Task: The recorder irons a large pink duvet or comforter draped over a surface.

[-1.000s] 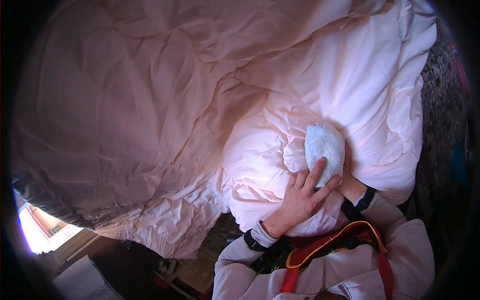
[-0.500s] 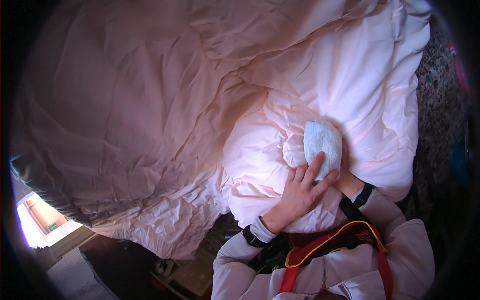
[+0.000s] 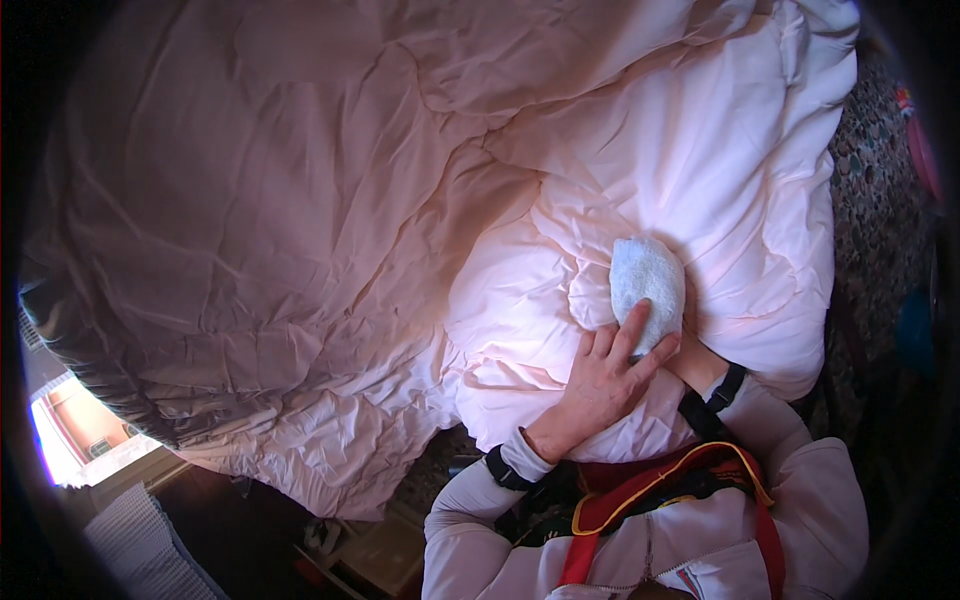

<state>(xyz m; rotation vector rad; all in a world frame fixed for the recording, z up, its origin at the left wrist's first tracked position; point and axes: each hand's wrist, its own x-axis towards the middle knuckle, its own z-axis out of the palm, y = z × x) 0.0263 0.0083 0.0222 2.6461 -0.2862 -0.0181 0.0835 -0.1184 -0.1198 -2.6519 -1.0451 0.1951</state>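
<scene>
On the pink quilt (image 3: 540, 290) in front of me lies a rounded, pale blue-white fuzzy cloth bundle (image 3: 640, 270). My left hand (image 3: 600, 390) grips the near end of this bundle. Its index finger stretches along the top and the thumb lies at the right side, while the other fingers curl toward the quilt. My right hand (image 3: 695, 362) comes up from the right and disappears at the wrist under or inside the bundle. Its fingers are hidden, and I cannot tell whether the cloth covers them or rests on them.
The quilt spreads in wrinkled folds across most of the view. Speckled flooring (image 3: 850, 200) shows along the right, with a pinkish-red item (image 3: 922, 155) and a blue item (image 3: 913, 330) near the rim. At the lower left are a bright window (image 3: 85, 435) and a ribbed grey cloth (image 3: 145, 550).
The view has shifted very slightly. Both hands stay at the pale bundle in almost the same pose, and the quilt lies as before.
</scene>
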